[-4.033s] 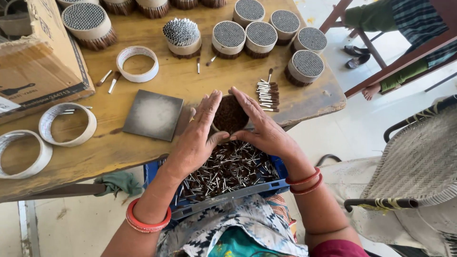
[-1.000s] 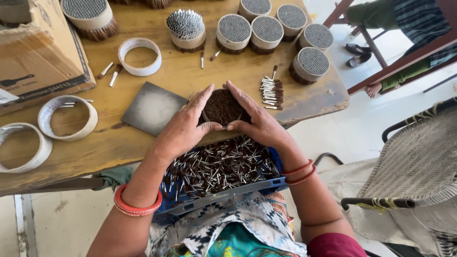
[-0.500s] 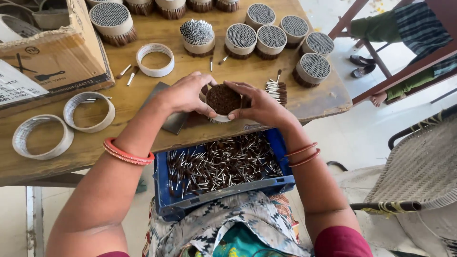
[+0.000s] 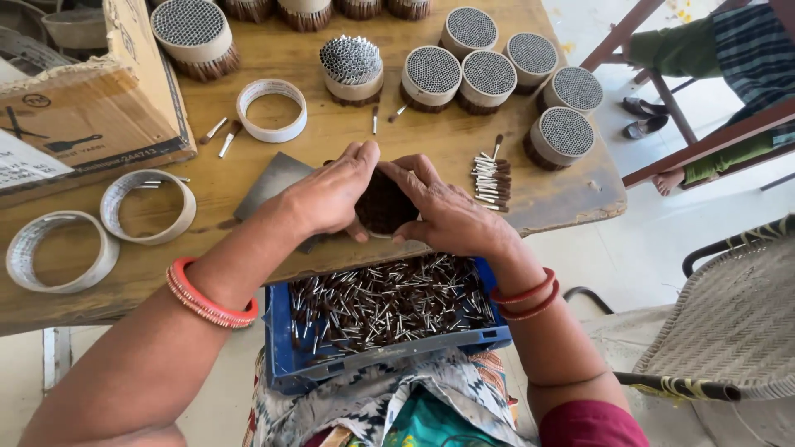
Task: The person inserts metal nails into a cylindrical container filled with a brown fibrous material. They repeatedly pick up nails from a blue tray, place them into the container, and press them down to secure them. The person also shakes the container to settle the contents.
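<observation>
Hands cupped around a round bundle of dark brown sticks above the table edge.

Left hand (image 4: 331,199) and right hand (image 4: 447,211) curl in from either side, fingers bent and closed on the bundle (image 4: 385,203), which sits between the palms just over the near rim of the wooden table (image 4: 538,199). Under the wrists, a blue crate (image 4: 286,352) rests on the lap, filled with loose brown-and-silver sticks (image 4: 389,302). Beside the right hand lies a small row of sticks (image 4: 490,178); a grey flat plate (image 4: 269,186) lies partly under the left hand. Farther back stand banded round bundles (image 4: 432,76), empty tape rings (image 4: 271,109) and a cardboard box (image 4: 83,108).
</observation>
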